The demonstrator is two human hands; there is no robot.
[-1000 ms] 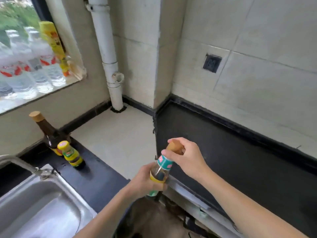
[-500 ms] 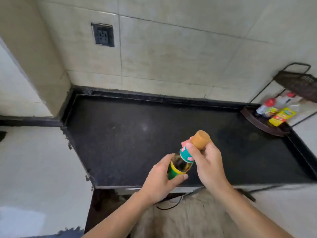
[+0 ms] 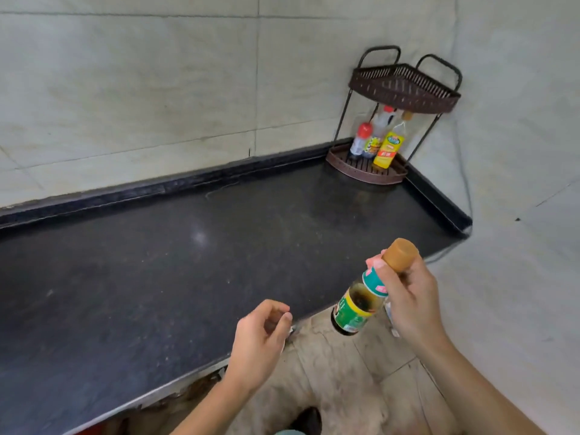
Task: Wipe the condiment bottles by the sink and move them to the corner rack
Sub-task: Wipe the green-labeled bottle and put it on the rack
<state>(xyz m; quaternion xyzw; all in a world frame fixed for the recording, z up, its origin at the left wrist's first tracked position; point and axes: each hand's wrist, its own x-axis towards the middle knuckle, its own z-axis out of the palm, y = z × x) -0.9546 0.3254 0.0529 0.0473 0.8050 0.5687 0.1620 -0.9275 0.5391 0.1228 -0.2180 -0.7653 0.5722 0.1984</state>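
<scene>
Fingers point(image 3: 381, 271) of the right hand point(image 3: 411, 296) pinch the neck of one bottle point(image 3: 357, 306); the left hand point(image 3: 260, 337), loosely curled, has let go. Three other bottles point(image 3: 387, 149) stand in the corner rack point(image 3: 401, 92).

Dark glass condiment bottle point(image 3: 361, 304): smooth and glossy, wrapped in a shiny green and yellow label, topped with a matt tan plastic cap point(image 3: 401, 254). Black speckled stone counter point(image 3: 188, 262): polished, catches a soft sheen, dulled by dust and smears; pale, metal-looking strip point(image 3: 157, 393) along its front edge. Brown two-tier corner rack point(image 3: 405, 92): slotted plastic shelves, semi-matt, on thin dark metal rods. Clear plastic bottle with a yellow label point(image 3: 389, 149) on the lower shelf: glossy. Pale wall tiles point(image 3: 157, 89): smooth, faintly veined, low sheen. Beige floor tiles point(image 3: 345, 372): matt, rough-looking, stained in dark patches
</scene>
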